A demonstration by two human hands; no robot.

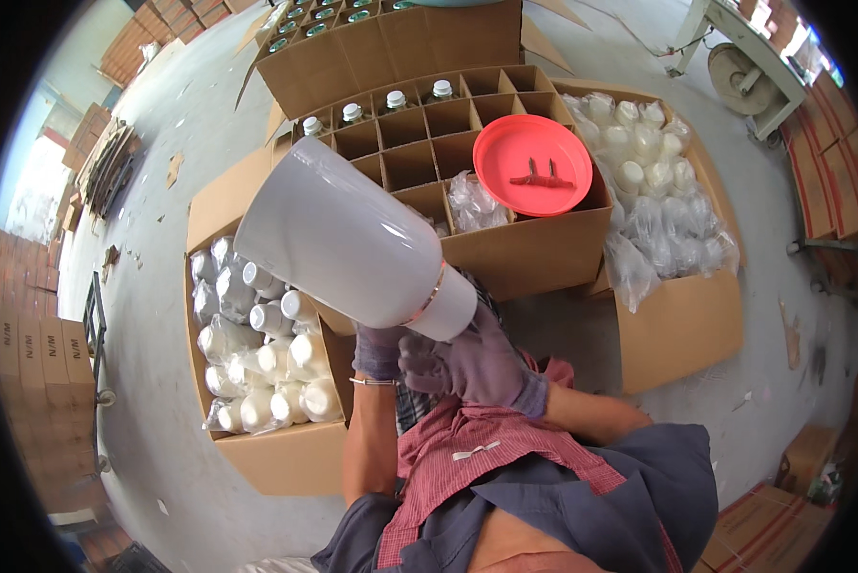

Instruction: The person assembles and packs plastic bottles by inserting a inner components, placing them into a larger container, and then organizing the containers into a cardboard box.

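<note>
A large, glossy, whitish bottle-shaped vessel (343, 234) is held tilted in front of me, its wide end up to the left. Its narrow white end, with a copper-coloured ring at the join, points down to the right. My right hand (472, 363), in a greyish purple glove, is closed with bent fingers at that narrow end. Behind and under the vessel sits my gloved left hand (378, 351); the vessel hides most of its fingers. Ahead is a divided cardboard box (525, 253) with several white-capped clear bottles (396, 100) at its far side.
A red round tray (491, 158) with small dark pointed pieces rests on the divided box. Open cartons of plastic-wrapped white pieces stand left (276, 468) and right (682, 334). Another bottle carton (391, 53) stands behind. Stacked boxes (42, 382) line the far left.
</note>
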